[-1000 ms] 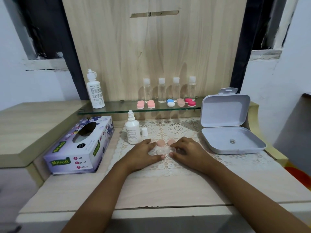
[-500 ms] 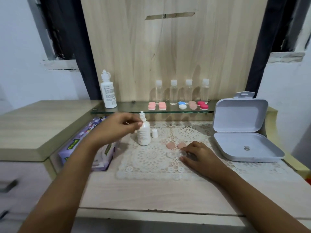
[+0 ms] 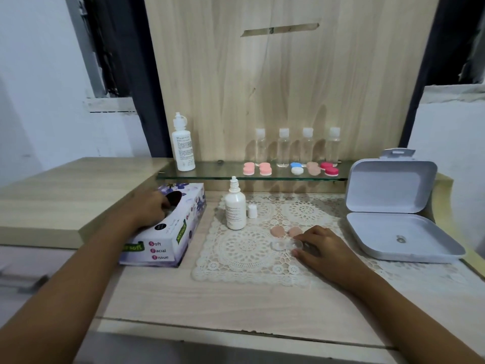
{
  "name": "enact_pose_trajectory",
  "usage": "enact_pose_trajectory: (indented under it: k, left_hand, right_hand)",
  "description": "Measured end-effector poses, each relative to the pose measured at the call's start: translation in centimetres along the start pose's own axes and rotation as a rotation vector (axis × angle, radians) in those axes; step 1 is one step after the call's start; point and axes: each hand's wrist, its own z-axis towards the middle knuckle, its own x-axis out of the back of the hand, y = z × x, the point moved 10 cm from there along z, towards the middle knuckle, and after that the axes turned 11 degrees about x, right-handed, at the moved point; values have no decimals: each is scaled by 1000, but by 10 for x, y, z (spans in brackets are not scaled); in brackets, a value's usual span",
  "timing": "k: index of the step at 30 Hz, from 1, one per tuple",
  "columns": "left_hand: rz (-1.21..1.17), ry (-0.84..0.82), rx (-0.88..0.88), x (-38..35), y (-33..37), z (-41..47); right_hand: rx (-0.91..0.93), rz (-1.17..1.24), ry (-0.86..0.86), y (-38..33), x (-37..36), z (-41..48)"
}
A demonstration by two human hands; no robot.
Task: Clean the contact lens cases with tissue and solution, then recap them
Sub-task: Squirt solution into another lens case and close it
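Reaching into the tissue box (image 3: 168,243) with left hand (image 3: 149,208), fingertips hidden, grip unclear; best taking one sheet, slowly. Pinching the lens case (image 3: 282,245) with right hand (image 3: 325,248), caps (image 3: 277,231) just beyond fingertips.

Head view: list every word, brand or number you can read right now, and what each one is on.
"Soft Facial Tissue": front end of the tissue box, red initials.
"...soft": green banner on the same end, its start hidden.
Green label on the box's side: too blurred to read.
Small bottle on the lace mat: print too small to read.
Tall bottle on the glass shelf: print too small to read.
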Motion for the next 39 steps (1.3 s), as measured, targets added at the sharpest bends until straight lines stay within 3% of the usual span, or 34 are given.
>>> enact_pose_trajectory:
  k: [9,19,27,39]
  left_hand:
    - [91,-76,99,-22,-7,11]
    - [131,-104,71,-29,-7,20]
    - [236,-217,118,-44,-13,26]
    - [168,-48,47,-26,-5,23]
  right_hand:
    - [9,15,20,-1,1,-1]
    - [2,15,19,-2,2,-1]
    - [3,14,11,-2,2,-1]
    - [5,15,20,-1,1,-1]
